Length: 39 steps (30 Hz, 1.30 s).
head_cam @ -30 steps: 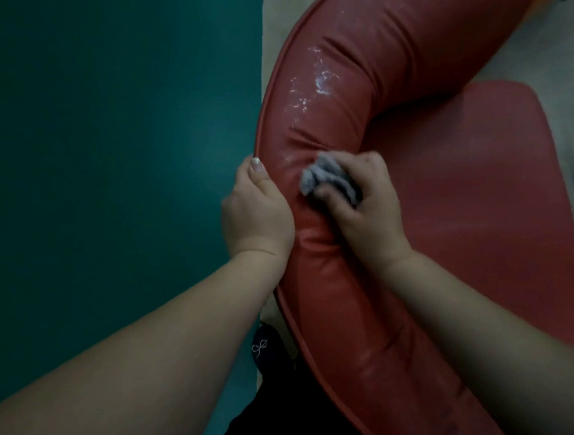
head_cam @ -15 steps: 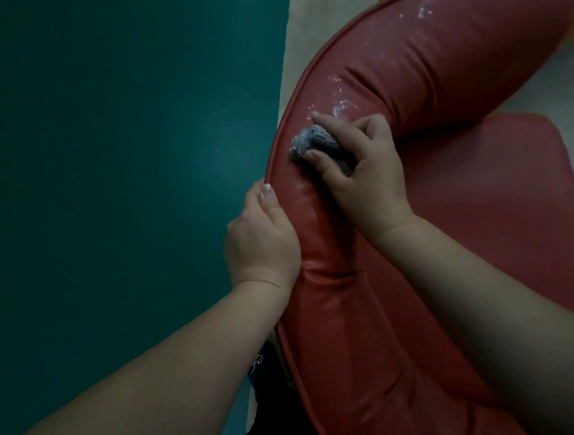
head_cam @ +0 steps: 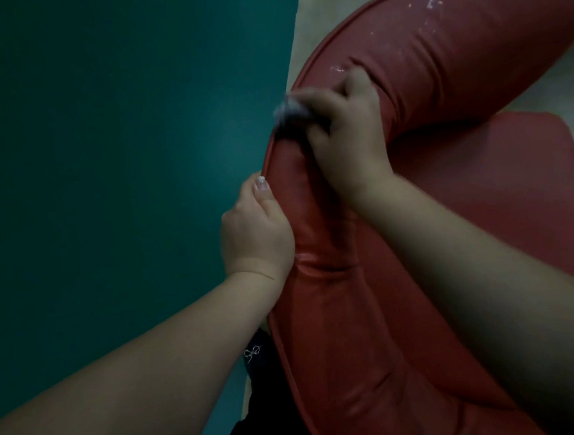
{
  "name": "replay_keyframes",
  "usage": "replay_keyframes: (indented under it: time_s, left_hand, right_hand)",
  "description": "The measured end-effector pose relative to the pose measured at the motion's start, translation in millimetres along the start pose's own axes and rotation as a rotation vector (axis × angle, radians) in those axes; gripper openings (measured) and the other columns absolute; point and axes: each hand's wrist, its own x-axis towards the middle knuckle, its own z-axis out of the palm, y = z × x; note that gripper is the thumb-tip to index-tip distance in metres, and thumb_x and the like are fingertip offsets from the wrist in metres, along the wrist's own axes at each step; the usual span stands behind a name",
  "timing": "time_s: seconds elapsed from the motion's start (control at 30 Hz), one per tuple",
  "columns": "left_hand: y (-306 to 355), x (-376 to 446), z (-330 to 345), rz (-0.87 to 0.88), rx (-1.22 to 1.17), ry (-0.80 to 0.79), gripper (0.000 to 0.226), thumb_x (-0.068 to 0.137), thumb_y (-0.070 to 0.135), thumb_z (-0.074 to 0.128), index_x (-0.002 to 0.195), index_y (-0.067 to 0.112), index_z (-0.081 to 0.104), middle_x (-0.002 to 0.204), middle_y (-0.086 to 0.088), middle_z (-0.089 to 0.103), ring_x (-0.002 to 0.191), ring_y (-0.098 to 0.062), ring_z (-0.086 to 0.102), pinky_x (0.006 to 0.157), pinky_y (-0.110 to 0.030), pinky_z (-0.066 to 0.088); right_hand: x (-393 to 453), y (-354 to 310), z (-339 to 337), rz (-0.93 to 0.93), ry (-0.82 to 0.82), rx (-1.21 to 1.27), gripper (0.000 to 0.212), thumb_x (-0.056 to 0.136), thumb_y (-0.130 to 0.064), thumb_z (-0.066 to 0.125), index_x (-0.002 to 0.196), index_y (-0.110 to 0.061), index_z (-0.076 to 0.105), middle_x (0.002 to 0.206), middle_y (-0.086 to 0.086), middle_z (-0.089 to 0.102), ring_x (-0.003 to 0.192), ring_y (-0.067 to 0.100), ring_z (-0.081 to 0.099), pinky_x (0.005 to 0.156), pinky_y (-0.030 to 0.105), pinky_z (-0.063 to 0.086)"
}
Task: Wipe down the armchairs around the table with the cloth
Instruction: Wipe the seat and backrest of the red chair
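Observation:
A red leather armchair [head_cam: 438, 61] with a curved padded backrest fills the right half of the head view; its seat [head_cam: 503, 193] lies lower right. My right hand [head_cam: 348, 137] grips a bunched grey cloth [head_cam: 289, 112], blurred, pressed against the outer rim of the backrest. White smears show on the backrest beyond the cloth. My left hand [head_cam: 256, 233] holds the backrest's outer edge just below, thumb lying up along the piping, fingers hidden behind the rim.
A dark teal floor area [head_cam: 102, 163] covers the left half. A pale floor strip [head_cam: 324, 12] runs along the chair's outer side. Dark clothing [head_cam: 258, 391] with a small bow pattern shows at the bottom between my arms.
My right hand has carried the cloth up along the backrest and then out to its outer rim. My left hand has kept its hold on the edge.

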Motion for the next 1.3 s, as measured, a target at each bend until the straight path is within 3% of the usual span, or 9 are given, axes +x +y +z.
replay_keyframes:
  time_s: [0.17, 0.3, 0.4, 0.53, 0.73, 0.87, 1.03, 1.13, 1.3]
  left_hand:
    - [-0.3, 0.2, -0.5, 0.007, -0.001, 0.007, 0.042, 0.100, 0.029, 0.029, 0.108, 0.003, 0.061, 0.098, -0.023, 0.066, 0.090, -0.043, 0.057, 0.070, -0.035, 0.030]
    - [-1.9, 1.5, 0.2, -0.027, 0.000, -0.003, 0.036, 0.102, 0.025, 0.032, 0.113, 0.005, 0.061, 0.102, -0.021, 0.066, 0.094, -0.041, 0.057, 0.072, -0.033, 0.030]
    - [-0.8, 0.6, 0.7, -0.007, -0.005, 0.015, 0.037, 0.102, 0.025, 0.032, 0.110, 0.004, 0.061, 0.099, -0.022, 0.066, 0.092, -0.041, 0.057, 0.072, -0.034, 0.030]
    - [-1.3, 0.9, 1.9, -0.003, 0.008, 0.015, 0.041, 0.101, 0.031, 0.028, 0.109, 0.007, 0.061, 0.095, -0.017, 0.067, 0.089, -0.038, 0.058, 0.065, -0.029, 0.027]
    - [-2.5, 1.0, 3.0, 0.052, -0.003, 0.045, 0.039, 0.101, 0.028, 0.030, 0.113, 0.006, 0.061, 0.100, -0.020, 0.068, 0.092, -0.041, 0.058, 0.068, -0.030, 0.028]
    - [-3.8, -0.2, 3.1, 0.055, 0.039, 0.035, 0.041, 0.100, 0.031, 0.027, 0.115, 0.010, 0.060, 0.099, -0.017, 0.068, 0.091, -0.040, 0.058, 0.067, -0.030, 0.028]
    - [6.3, 1.5, -0.2, 0.031, 0.223, -0.064, 0.036, 0.101, 0.034, 0.027, 0.120, 0.018, 0.053, 0.101, -0.016, 0.067, 0.091, -0.040, 0.059, 0.068, -0.034, 0.031]
    - [15.4, 11.9, -7.6, 0.036, 0.316, -0.146, 0.041, 0.101, 0.038, 0.021, 0.109, 0.016, 0.055, 0.102, -0.017, 0.065, 0.093, -0.039, 0.059, 0.069, -0.036, 0.032]
    - [55.3, 69.0, 15.5, 0.058, 0.298, -0.247, 0.049, 0.102, 0.038, 0.019, 0.111, 0.007, 0.055, 0.113, -0.022, 0.061, 0.105, -0.040, 0.055, 0.084, -0.040, 0.040]
  right_hand:
    - [-30.5, -6.4, -4.2, -0.057, -0.038, 0.034, 0.027, 0.082, -0.009, 0.066, 0.107, -0.012, 0.073, 0.094, 0.019, 0.048, 0.086, 0.033, 0.051, 0.079, 0.044, 0.046]
    - [-86.3, -7.6, -13.0, -0.119, -0.013, 0.112, 0.030, 0.078, -0.002, 0.071, 0.107, -0.011, 0.073, 0.089, 0.013, 0.046, 0.081, 0.026, 0.051, 0.074, 0.041, 0.049]
    - [-44.0, 1.1, -2.2, -0.095, 0.065, 0.041, 0.035, 0.074, 0.002, 0.066, 0.106, -0.008, 0.073, 0.089, 0.012, 0.044, 0.082, 0.035, 0.052, 0.077, 0.044, 0.048]
    - [8.2, 10.0, 7.7, 0.108, 0.214, 0.052, 0.029, 0.078, -0.005, 0.064, 0.105, -0.011, 0.074, 0.091, 0.010, 0.042, 0.088, 0.034, 0.053, 0.085, 0.042, 0.046]
    - [-74.4, 3.1, -3.2, -0.031, 0.136, 0.107, 0.034, 0.078, 0.000, 0.066, 0.110, -0.011, 0.071, 0.089, 0.007, 0.040, 0.080, 0.023, 0.048, 0.076, 0.035, 0.047]
    - [-19.5, 14.1, 0.7, -0.013, 0.167, 0.025, 0.034, 0.075, 0.001, 0.064, 0.106, -0.011, 0.073, 0.085, 0.014, 0.046, 0.081, 0.034, 0.052, 0.077, 0.044, 0.047]
    - [10.2, 17.2, 1.9, 0.066, 0.220, 0.029, 0.034, 0.074, -0.003, 0.063, 0.104, -0.016, 0.075, 0.089, 0.005, 0.042, 0.085, 0.033, 0.052, 0.085, 0.035, 0.042]
    - [-0.4, 21.6, -1.9, 0.094, 0.202, 0.066, 0.037, 0.076, -0.002, 0.062, 0.107, -0.017, 0.073, 0.091, 0.004, 0.042, 0.088, 0.031, 0.051, 0.088, 0.027, 0.038]
    - [1.4, 27.0, -1.3, 0.113, 0.240, 0.084, 0.039, 0.075, 0.000, 0.064, 0.109, -0.016, 0.073, 0.089, 0.009, 0.046, 0.087, 0.029, 0.050, 0.088, 0.024, 0.035]
